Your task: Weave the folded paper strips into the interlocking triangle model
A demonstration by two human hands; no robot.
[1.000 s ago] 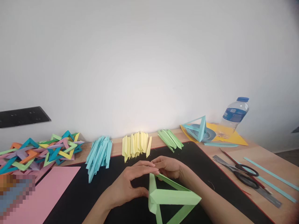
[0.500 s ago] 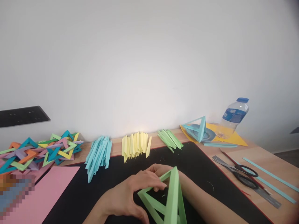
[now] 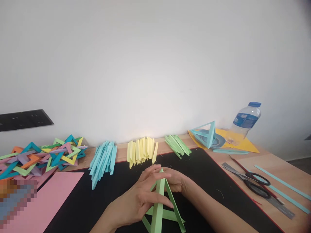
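Note:
A green folded-paper frame [image 3: 159, 207] with triangular openings stands over the black mat [image 3: 204, 174] at the bottom centre, its peak upward. My left hand [image 3: 138, 197] grips its upper part from the left, with fingers around the front strut and across the peak. Behind the peak, my right hand [image 3: 176, 179] touches the frame's far side; its fingertips are mostly hidden by the paper and my left hand. Folded strips in blue [image 3: 103, 161], yellow [image 3: 141, 150] and green [image 3: 177, 145] lie in piles beyond my hands.
Colourful paper stars [image 3: 48, 155] and pink paper [image 3: 55, 191] lie left. A blue paper frame [image 3: 211, 136] rests on a roll of tape at the back right, near a bottle [image 3: 245, 119]. Scissors [image 3: 255, 184], a ruler [image 3: 282, 207], a pencil and blue strips lie right.
The green frame has turned and shifted left, its front strut now more upright. My left hand has closed around its upper part, and my right hand shows more behind the peak.

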